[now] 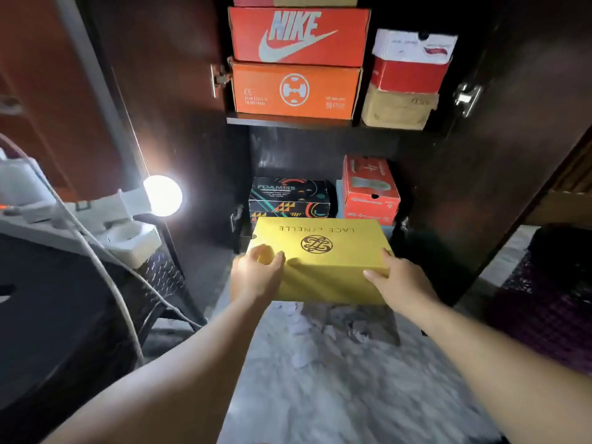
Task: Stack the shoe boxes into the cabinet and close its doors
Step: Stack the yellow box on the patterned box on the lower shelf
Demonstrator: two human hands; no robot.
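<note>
Yellow cardboard shoe box (323,257), its lid printed with a dark round emblem, hangs in front of the open dark wooden cabinet (320,149), just outside the lower compartment. The left hand (256,277) grips its near left corner, fingers curled over the lid; the right hand (394,277) holds the near right corner, thumb along the front. Behind it on the lower shelf sit a black patterned box (290,198) and a red box (370,189). Above, an orange Nike box (299,36) rests on another orange box (294,91), beside a white, red and tan stack (407,81). A glowing bulb (162,195) shines at left.
</note>
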